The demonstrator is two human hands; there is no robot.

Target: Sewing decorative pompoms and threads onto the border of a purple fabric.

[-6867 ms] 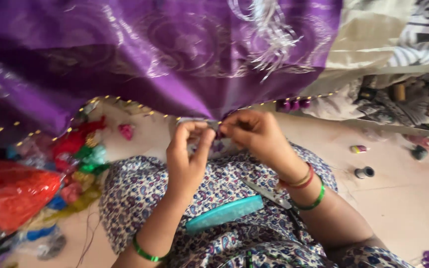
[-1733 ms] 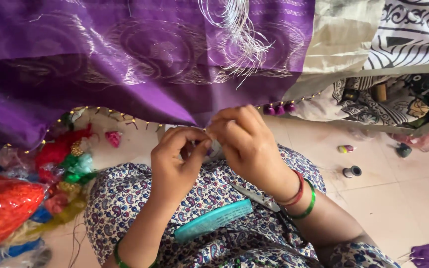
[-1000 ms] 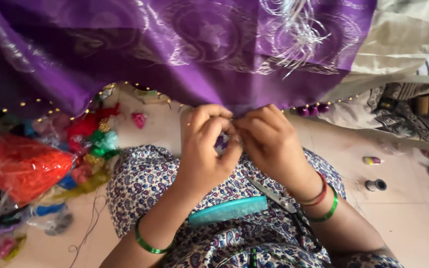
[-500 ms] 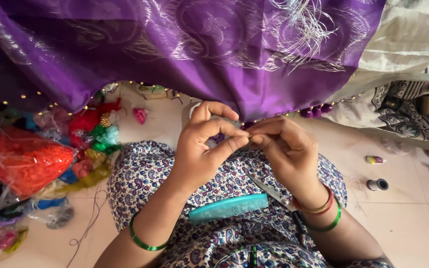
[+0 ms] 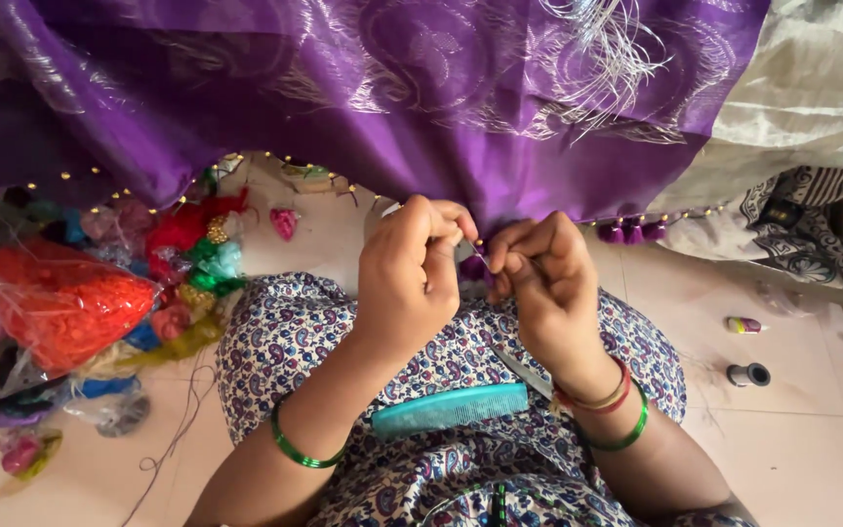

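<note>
Clear plastic bag (image 5: 70, 307) of red-orange thread on floor at left, among smaller clear bags (image 5: 109, 410) of coloured thread

A draped cloth (image 5: 363, 88) spans the top of the frame, its lower edge hanging just above the two hands at centre, the left hand (image 5: 407, 278) beside the right hand (image 5: 548, 288), both touching that edge. Below them, across the person's lap, lies a comb (image 5: 451, 408). A heap of bagged thread bundles (image 5: 70, 303) sits on the floor (image 5: 812, 429) at middle left, and two thread spools (image 5: 748, 374) rest on the floor at middle right.
</note>
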